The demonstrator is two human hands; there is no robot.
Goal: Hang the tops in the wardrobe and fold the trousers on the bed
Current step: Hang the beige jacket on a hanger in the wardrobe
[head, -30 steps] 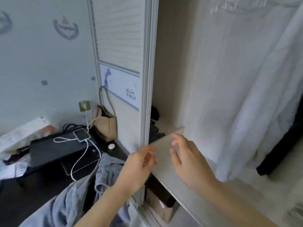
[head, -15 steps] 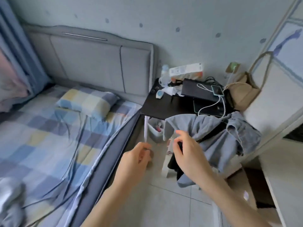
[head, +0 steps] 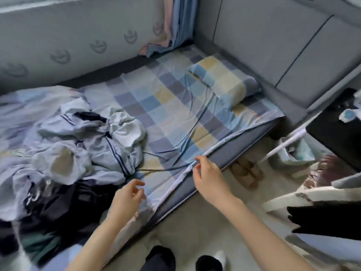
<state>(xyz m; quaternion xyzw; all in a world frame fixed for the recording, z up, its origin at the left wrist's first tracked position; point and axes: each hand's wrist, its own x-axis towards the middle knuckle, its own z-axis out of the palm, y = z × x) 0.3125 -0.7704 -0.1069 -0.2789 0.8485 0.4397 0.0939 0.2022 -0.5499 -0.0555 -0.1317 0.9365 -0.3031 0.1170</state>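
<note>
A heap of clothes (head: 82, 145) lies on the left part of the bed (head: 175, 106): pale blue garments with dark stripes on top, dark clothing (head: 58, 204) under and in front of them. My left hand (head: 129, 196) hovers over the bed's near edge, right of the dark clothing, with loosely curled fingers holding nothing. Further right, my right hand (head: 209, 177) hangs above the mattress edge, fingers relaxed and empty. The wardrobe is out of view.
A checked pillow (head: 222, 81) lies at the grey headboard (head: 273, 45). A black bedside table (head: 340, 130) stands at the right with a small bin (head: 293, 155) under it. Clothes drape over something at the right edge (head: 322, 216). My feet show on the floor below.
My view has swung left from the open wardrobe, past the bedside table, to the bed and its clothes heap. Both hands stayed empty and now hang over the bed's edge.
</note>
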